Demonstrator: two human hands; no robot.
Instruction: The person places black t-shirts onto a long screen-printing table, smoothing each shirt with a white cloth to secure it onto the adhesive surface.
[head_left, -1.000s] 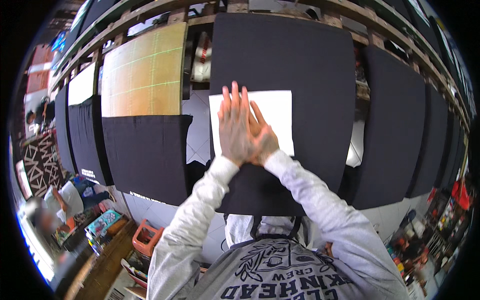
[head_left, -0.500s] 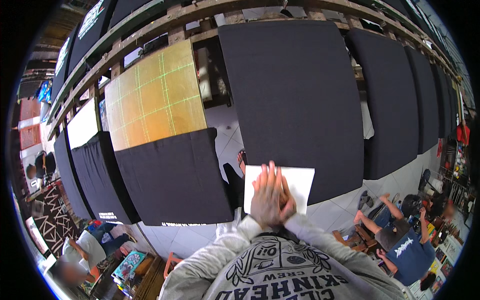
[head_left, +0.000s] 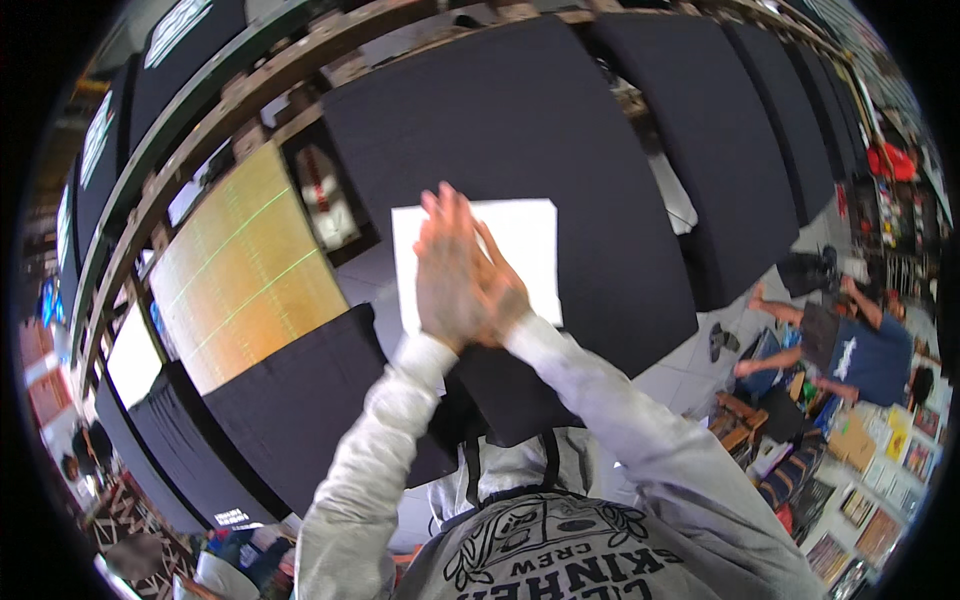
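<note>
My left hand (head_left: 447, 275) lies flat over my right hand (head_left: 500, 290), both with fingers stretched out and pressed onto a white rectangular sheet or board (head_left: 528, 235). The fingers of my right hand are partly hidden under the left. The white piece rests on a black cloth-covered board (head_left: 480, 120) in front of me, around its lower middle.
More black-covered boards (head_left: 690, 110) line wooden rails (head_left: 245, 90). At left is a tan board (head_left: 240, 260) with green grid lines, black cloth (head_left: 290, 400) along its near edge. At right a person (head_left: 865, 355) sits among tools and boxes. Others are at lower left.
My hands and the white piece moved toward me to the board's near edge, then away again to its lower middle, still pressed together. The view has turned, showing more of the seated person at right.
</note>
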